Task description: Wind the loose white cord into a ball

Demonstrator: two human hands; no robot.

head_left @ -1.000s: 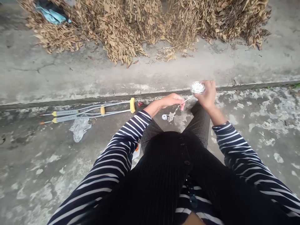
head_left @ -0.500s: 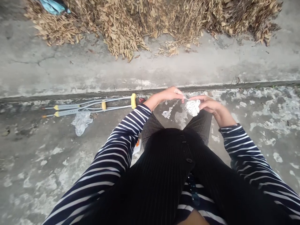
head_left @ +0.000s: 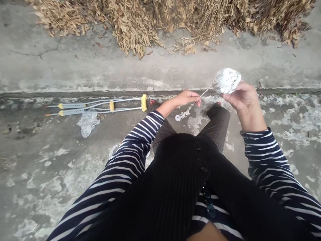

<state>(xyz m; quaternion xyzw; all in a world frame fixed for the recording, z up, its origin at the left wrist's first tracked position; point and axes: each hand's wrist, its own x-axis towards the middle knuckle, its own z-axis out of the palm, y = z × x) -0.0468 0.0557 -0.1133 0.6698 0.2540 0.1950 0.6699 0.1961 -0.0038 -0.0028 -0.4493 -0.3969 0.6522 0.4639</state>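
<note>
My right hand [head_left: 242, 97] is closed around the near right side of a white ball of cord [head_left: 226, 81], raised toward the ledge. From the ball a strand of cord [head_left: 205, 92] runs down and left to my left hand [head_left: 189, 98], whose fingers pinch it. Below the left fingers hangs or lies a knotted length of the cord [head_left: 185, 113] ending in a small pale ring [head_left: 178, 117]; whether it touches the ground I cannot tell.
A pair of crutches [head_left: 100, 106] with yellow pads lies on the ground at left, beside a crumpled clear plastic bag [head_left: 87, 124]. Ahead, a concrete ledge [head_left: 105, 75] runs across, with dry leaves [head_left: 132, 25] heaped on it. Something white [head_left: 114, 150] shows partly behind my left sleeve.
My right hand has lifted the ball up and to the right, drawing a longer strand between the hands. My left hand has stayed nearly in place.
</note>
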